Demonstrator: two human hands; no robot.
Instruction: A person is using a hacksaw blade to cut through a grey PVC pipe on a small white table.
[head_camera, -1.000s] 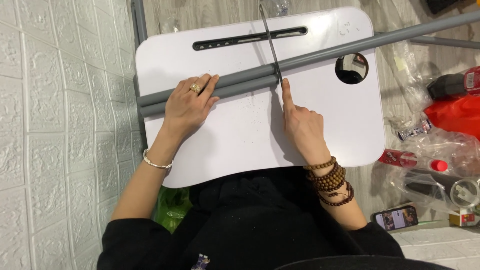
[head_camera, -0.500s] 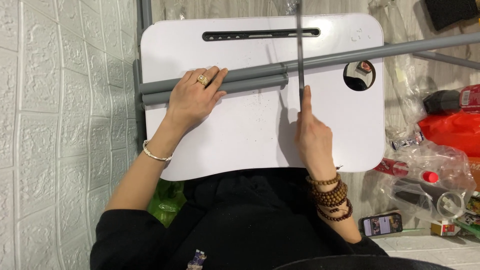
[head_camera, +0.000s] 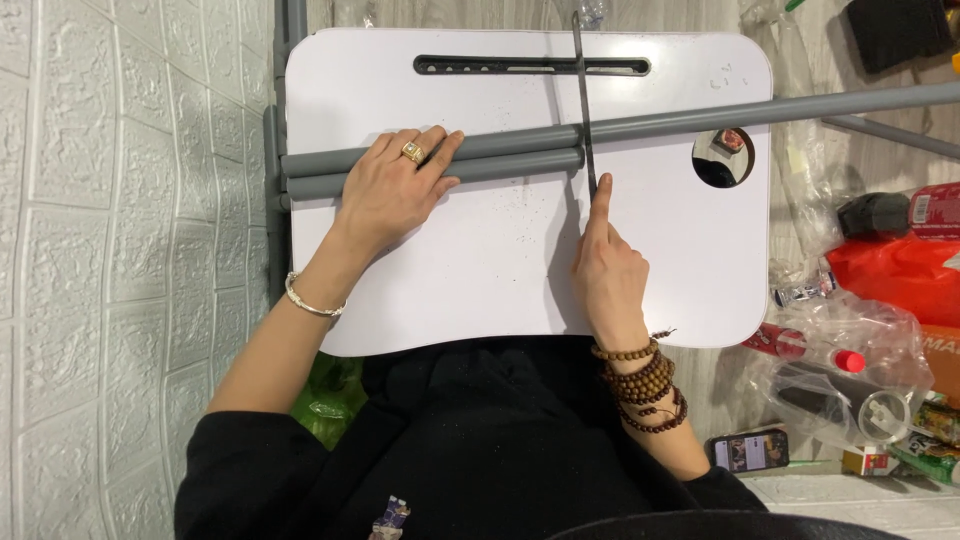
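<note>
A white lap-table top (head_camera: 480, 270) with a long slot (head_camera: 530, 66) and a round hole (head_camera: 723, 157) lies in front of me. Two grey tubes lie across it: a long one (head_camera: 700, 115) and a shorter one (head_camera: 500, 168) just below it. My left hand (head_camera: 395, 185), with a gold ring, presses flat on both tubes at their left part. My right hand (head_camera: 608, 275) grips the near end of a thin dark saw blade (head_camera: 583, 90), index finger stretched along it. The blade crosses both tubes at right angles.
A white brick-patterned wall (head_camera: 120, 250) runs along the left. On the floor to the right lie clear plastic bottles (head_camera: 840, 360), a red bag (head_camera: 890, 270) and a phone (head_camera: 750, 450). A second thin grey rod (head_camera: 890, 135) angles off at the right.
The blade and my right hand have shifted along the tubes and the blade now stands straighter across them. My left hand has stayed pressed on the tubes.
</note>
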